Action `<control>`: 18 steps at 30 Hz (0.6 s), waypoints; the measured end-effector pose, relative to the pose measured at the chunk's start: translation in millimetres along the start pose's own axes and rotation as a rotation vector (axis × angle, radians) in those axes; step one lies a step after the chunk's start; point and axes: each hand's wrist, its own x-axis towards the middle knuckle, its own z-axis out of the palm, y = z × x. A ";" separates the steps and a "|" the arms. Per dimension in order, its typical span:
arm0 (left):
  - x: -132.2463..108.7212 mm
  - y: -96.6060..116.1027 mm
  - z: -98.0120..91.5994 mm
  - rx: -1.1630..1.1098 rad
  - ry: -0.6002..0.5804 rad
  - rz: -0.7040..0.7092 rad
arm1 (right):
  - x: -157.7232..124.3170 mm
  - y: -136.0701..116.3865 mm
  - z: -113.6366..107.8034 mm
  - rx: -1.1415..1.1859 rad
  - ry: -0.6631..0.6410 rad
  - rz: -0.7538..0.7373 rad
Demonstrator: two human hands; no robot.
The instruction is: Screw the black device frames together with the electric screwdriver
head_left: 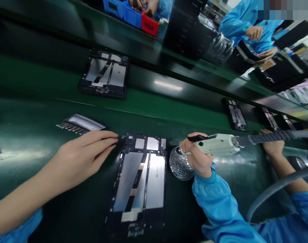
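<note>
An open tablet frame (140,182) with silver shields and a flat cable lies on the green bench in front of me. My left hand (87,153) rests flat with fingers stretched, fingertips touching the frame's top left corner. My right hand (198,157) grips a white electric screwdriver (216,144) held sideways, its tip over a round perforated metal screw dish (180,165) just right of the frame.
A strip of small flat parts (82,123) lies left of my hand. Another tablet frame (104,73) sits on the belt, more frames (235,114) to the right. A co-worker's arm (277,158) rests at right. People in blue work behind bins (133,13).
</note>
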 end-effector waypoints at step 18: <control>75.0 37.8 142.9 -0.350 -0.158 0.103 | -3.4 -43.3 -7.8 0.124 0.032 -0.178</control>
